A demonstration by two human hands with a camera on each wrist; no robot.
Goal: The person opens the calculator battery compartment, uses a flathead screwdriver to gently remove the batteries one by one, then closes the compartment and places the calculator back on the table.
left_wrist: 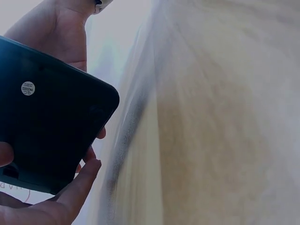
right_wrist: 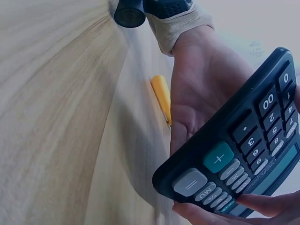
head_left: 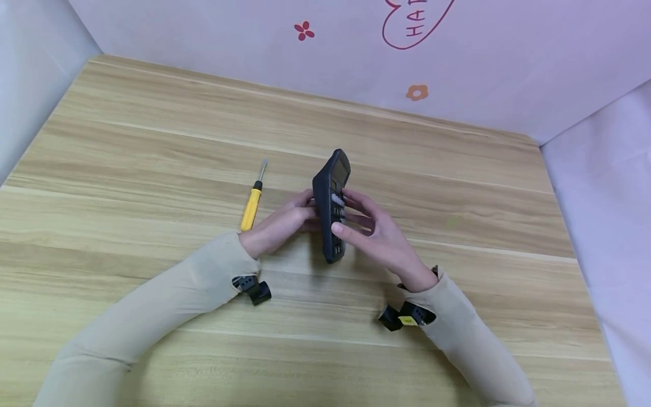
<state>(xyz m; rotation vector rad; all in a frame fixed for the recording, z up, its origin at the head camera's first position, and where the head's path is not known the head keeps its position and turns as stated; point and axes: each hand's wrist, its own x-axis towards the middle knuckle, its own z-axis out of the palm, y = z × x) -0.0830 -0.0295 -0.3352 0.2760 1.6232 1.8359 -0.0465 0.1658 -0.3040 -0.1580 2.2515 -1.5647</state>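
Observation:
A dark calculator [head_left: 329, 209] stands tilted on its edge between the two hands, over the middle of the table. My left hand [head_left: 282, 226] holds it from the back, with a thumb against the plain underside in the left wrist view. On the key side, my right hand [head_left: 381, 237] grips it with its thumb at the near part and other fingers farther up. The right wrist view shows the calculator's number keys, a green plus key [right_wrist: 218, 157] and part of the display [right_wrist: 283, 164]. A round white sticker [left_wrist: 28, 88] marks its back.
A screwdriver [head_left: 252, 203] with a yellow handle lies on the wooden table [head_left: 152, 169], just beyond the left wrist. White sheeting [head_left: 229, 39] with red and orange drawings rises behind the far edge. A small black camera sits at each wrist.

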